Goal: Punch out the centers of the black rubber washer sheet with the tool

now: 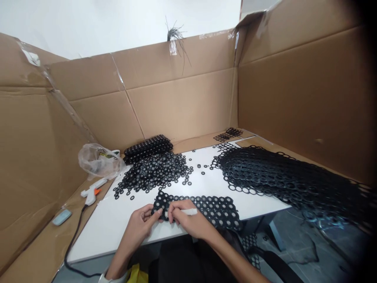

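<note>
A black mesh strip (218, 212) of joined rings with pale discs lies along the front edge of the white table (108, 228). My left hand (145, 221) pinches its left end between thumb and fingers. Just right of it, my right hand (184, 216) is closed round a white pen-like tool (189, 211), its fingertips down on the strip. The tool's tip is hidden by the fingers. Behind my hands is a heap of small black rings (153, 171), some loose around its edge.
A large pile of black ring netting (271, 173) covers the right side and hangs over the edge. A rolled black mesh (149, 147) lies at the back. On the left are a clear plastic bag (100, 160), a white glue gun (92, 194) with a cord, and a light-blue case (61, 217). Cardboard walls surround the table.
</note>
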`<move>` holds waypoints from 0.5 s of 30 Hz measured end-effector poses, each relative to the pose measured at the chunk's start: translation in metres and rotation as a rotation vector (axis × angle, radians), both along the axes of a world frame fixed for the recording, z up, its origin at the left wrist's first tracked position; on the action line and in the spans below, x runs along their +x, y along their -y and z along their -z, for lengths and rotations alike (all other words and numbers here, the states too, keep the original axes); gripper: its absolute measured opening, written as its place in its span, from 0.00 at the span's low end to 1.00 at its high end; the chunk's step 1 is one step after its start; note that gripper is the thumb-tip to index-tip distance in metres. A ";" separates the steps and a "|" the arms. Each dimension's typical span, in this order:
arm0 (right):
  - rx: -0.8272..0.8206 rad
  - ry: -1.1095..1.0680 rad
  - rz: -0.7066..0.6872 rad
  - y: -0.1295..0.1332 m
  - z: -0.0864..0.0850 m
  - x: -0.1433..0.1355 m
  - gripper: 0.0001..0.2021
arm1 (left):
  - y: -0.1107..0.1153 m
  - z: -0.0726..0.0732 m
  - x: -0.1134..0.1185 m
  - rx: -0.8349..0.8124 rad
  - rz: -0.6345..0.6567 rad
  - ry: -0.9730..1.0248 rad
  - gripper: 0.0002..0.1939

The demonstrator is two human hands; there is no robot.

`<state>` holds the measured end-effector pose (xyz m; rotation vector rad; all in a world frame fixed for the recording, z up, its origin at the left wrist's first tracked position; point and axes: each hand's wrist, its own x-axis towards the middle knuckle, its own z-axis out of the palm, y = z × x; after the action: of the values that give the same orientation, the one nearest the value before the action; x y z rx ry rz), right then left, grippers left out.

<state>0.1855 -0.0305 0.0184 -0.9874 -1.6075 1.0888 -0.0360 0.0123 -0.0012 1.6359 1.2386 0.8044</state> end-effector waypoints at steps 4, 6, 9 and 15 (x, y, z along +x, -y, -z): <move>-0.010 0.002 -0.014 -0.001 0.001 0.001 0.14 | -0.001 0.002 -0.002 0.004 -0.009 -0.004 0.28; -0.024 0.011 -0.026 -0.002 0.002 0.001 0.14 | 0.000 0.005 -0.003 -0.002 -0.015 0.019 0.27; -0.044 0.046 -0.049 -0.002 0.003 0.002 0.13 | 0.001 0.008 -0.003 0.014 -0.014 0.038 0.25; 0.031 0.182 -0.089 -0.004 0.000 0.001 0.13 | 0.006 0.003 -0.001 0.087 -0.016 0.032 0.23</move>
<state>0.1866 -0.0269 0.0189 -1.0268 -1.8251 1.0547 -0.0374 0.0067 -0.0042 1.6785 1.2109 0.9024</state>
